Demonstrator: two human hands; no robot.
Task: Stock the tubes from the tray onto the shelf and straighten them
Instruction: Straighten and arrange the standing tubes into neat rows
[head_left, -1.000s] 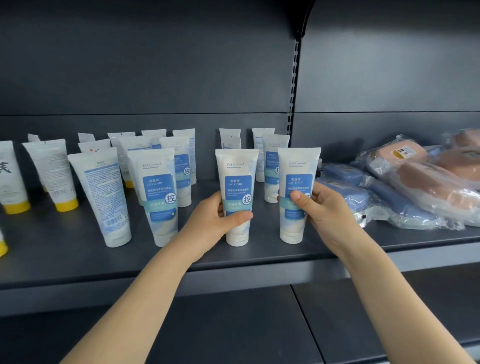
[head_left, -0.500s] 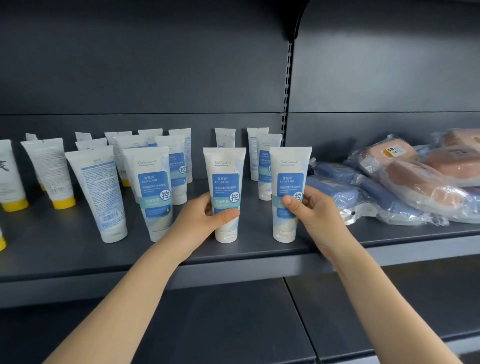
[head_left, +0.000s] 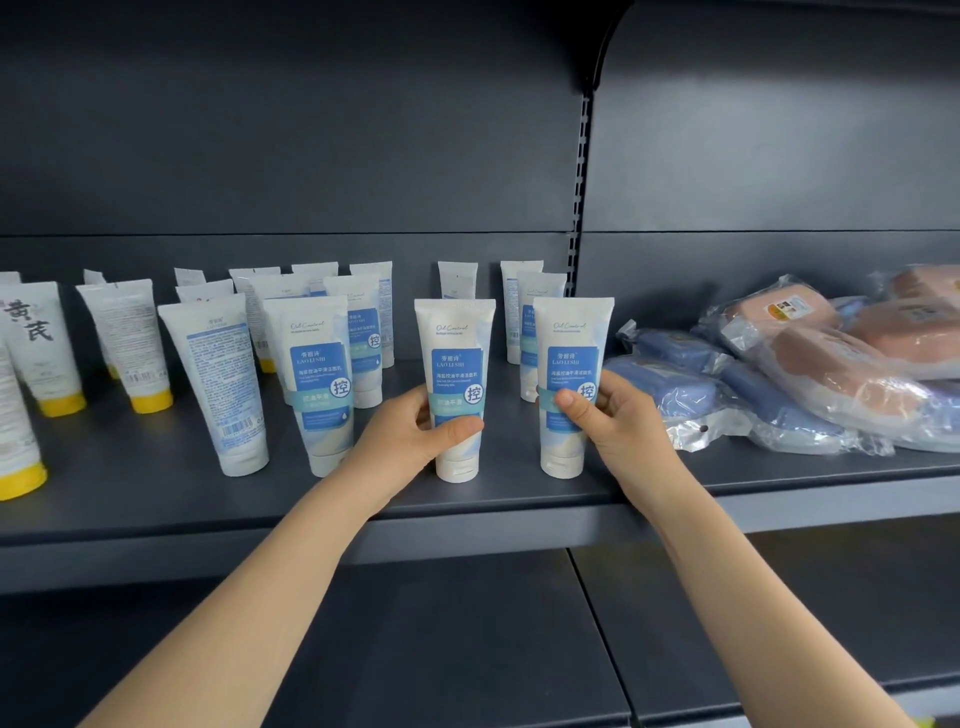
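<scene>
Front row, shelf — middle tube gripped by left hand, end tube gripped by right hand; both upright on caps, each hand beside its own.

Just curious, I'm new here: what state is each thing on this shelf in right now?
Middle tube: upright, cap down, held by left grip.
Right tube: upright, held by right grip.
Back-label tube: standing, barcode side facing out.
Yellow-capped tubes: standing, cap down.
Wrapped packs: lying piled.
</scene>
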